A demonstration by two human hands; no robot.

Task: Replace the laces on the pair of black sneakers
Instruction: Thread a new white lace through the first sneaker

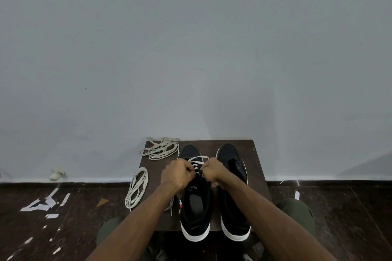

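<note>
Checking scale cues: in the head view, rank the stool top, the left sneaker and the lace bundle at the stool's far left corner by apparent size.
1. stool top
2. left sneaker
3. lace bundle
The gaps look clear, though nearness enlarges the sneaker.

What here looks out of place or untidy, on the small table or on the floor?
White paper scraps litter the dark floor at left. One loose lace bundle overhangs the table at its far left corner. Nothing looks damaged.

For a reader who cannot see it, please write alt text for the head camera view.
Both hands, left hand and right hand, pinch a white lace over the left black white-soled sneaker on a small dark wooden table. The right black sneaker is unlaced; two loose lace bundles lie left.
</note>
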